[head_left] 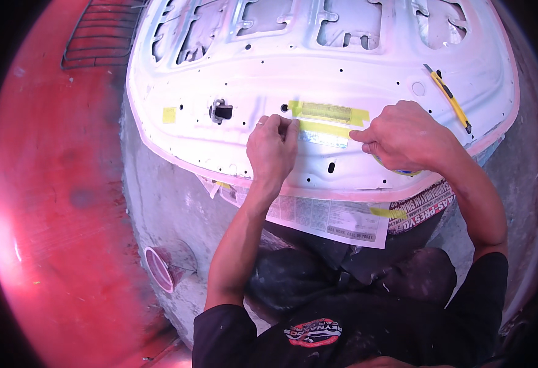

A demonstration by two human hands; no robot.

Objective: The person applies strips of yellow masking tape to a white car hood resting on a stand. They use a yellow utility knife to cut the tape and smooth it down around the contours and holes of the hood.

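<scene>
A white car hood [244, 147] lies with its inner side up in front of me. Yellow masking tape [362, 116] covers a label near its middle. Just below, a strip of yellow tape [324, 128] runs along the upper part of a silvery label [323, 140]. My left hand [273, 147] pinches the strip's left end, fingertips closed. At its right end is the extended index finger of my right hand [407, 136], whose other fingers are curled. Under that hand shows the curved edge of what looks like a tape roll [411, 173], mostly hidden.
A yellow utility knife [450, 101] lies on the hood at right. A small yellow tape piece [169, 115] and a black latch opening [221, 111] are at left. Newspaper [324, 218] hangs from the near edge. A plastic cup [160, 268] and a wire rack [100, 37] stand beyond.
</scene>
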